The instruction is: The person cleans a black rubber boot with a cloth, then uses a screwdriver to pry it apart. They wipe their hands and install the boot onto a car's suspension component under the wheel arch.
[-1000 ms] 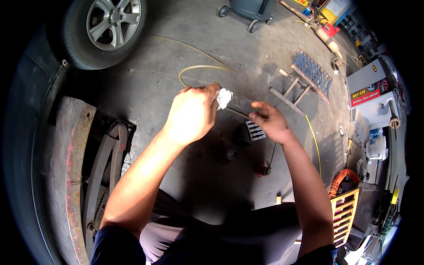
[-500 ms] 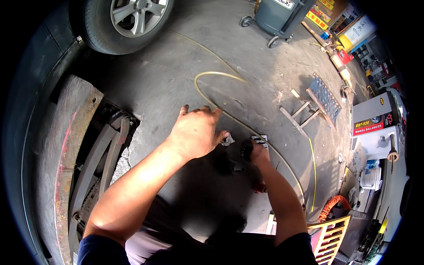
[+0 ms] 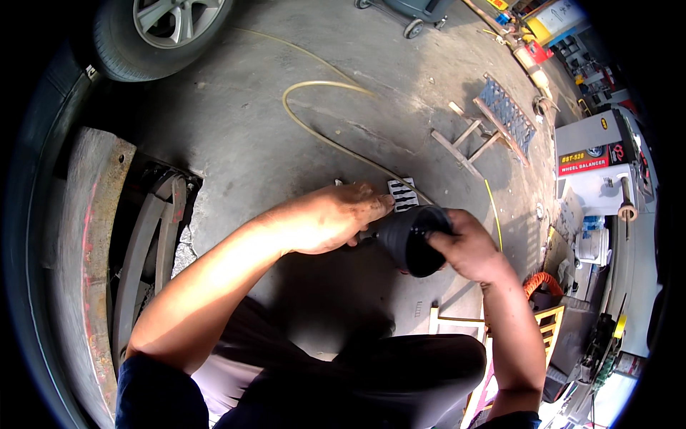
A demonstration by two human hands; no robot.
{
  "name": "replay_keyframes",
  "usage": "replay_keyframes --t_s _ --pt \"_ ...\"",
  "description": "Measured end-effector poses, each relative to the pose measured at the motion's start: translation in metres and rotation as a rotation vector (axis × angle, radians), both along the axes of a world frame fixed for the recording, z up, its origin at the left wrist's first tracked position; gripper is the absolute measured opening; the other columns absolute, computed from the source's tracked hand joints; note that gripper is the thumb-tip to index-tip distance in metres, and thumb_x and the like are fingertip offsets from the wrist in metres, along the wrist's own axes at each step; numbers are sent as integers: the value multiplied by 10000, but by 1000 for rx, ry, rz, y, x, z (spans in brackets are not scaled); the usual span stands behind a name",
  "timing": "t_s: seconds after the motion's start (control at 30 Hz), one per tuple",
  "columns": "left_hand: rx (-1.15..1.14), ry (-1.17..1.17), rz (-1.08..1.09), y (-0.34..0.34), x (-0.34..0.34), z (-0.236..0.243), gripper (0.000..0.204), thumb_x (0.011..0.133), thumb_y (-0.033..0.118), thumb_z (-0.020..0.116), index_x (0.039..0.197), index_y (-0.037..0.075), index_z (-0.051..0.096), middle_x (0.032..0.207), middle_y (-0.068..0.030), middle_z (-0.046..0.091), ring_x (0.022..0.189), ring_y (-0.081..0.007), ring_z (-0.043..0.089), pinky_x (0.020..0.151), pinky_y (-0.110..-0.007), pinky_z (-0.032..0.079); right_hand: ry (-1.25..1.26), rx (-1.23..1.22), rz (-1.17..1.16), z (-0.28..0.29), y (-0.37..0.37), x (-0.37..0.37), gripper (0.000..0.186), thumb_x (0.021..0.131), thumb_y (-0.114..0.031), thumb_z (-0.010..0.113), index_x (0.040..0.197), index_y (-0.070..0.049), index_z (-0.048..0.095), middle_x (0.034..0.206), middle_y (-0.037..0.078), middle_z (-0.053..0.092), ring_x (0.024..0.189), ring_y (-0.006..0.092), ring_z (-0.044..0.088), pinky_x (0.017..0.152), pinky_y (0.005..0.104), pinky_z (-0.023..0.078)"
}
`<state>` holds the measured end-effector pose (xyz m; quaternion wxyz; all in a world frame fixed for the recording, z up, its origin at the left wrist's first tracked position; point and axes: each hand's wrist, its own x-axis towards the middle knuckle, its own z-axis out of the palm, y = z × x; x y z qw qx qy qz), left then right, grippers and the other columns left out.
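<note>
My right hand (image 3: 468, 247) grips a black, hollow, cup-shaped part (image 3: 393, 230), thumb at its dark open mouth. What the part is, I cannot make out. Close to its left side is my left hand (image 3: 332, 218), fingers drawn together and pointing toward the part. Whatever sits between those fingertips, if anything, is hidden. Just beyond both hands, a white card with black marks (image 3: 403, 194) lies on the floor. A small pale scrap (image 3: 339, 182) shows past the back of my left hand.
A yellowish hose (image 3: 314, 129) loops across the concrete. At the left are a metal ramp (image 3: 89, 236) and a car wheel (image 3: 161, 36). Farther right stand a metal-and-wood frame (image 3: 504, 111), a wheel balancer (image 3: 589, 161) and a yellow slatted chair (image 3: 550, 325). A wheeled bin (image 3: 411, 11) is at the back.
My right hand has lifted the black part up from near the floor and turned its mouth toward me. My left hand has come down and right, from spread fingers to fingers drawn together.
</note>
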<state>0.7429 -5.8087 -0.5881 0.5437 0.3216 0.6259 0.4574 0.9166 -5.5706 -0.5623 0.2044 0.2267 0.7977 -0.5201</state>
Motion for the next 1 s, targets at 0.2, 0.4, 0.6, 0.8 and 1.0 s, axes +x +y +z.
replay_keyframes --t_s 0.2,0.4,0.6,0.8,1.0 --pt "-197 74 -61 10 18 7 890 1033 818 470 1458 43 571 1156 -94 668 978 -177 646 836 -351 564 5 79 -7 -19 -24 -5 213 970 -98 614 1038 79 711 764 167 741 620 228 752 612 376 611" --pt "-122 183 -56 16 31 -11 668 1084 574 602 1448 16 575 1112 -75 672 960 -147 616 830 -336 557 -69 86 -10 -11 -31 -11 253 972 -135 616 1022 99 698 749 182 740 625 270 769 639 402 625" --pt "-164 330 -18 22 38 -35 552 1094 418 528 1403 -35 596 1329 -292 690 1246 -447 669 1086 -462 522 362 664 95 -13 -34 1 250 931 -175 755 1045 42 706 941 183 743 822 335 763 765 432 614" --pt "71 566 -187 19 25 -48 528 1130 412 418 1416 0 584 1300 -232 680 1111 -365 706 927 -450 588 582 765 582 11 -50 1 79 838 -62 760 881 -31 702 964 149 703 935 359 706 822 448 584" --pt "-285 -111 36 22 22 -40 627 1157 526 319 1478 29 528 1421 -181 601 1022 -292 719 847 -439 632 241 931 953 -22 -53 -37 85 858 -60 677 863 -30 756 944 161 778 951 296 772 806 397 616"
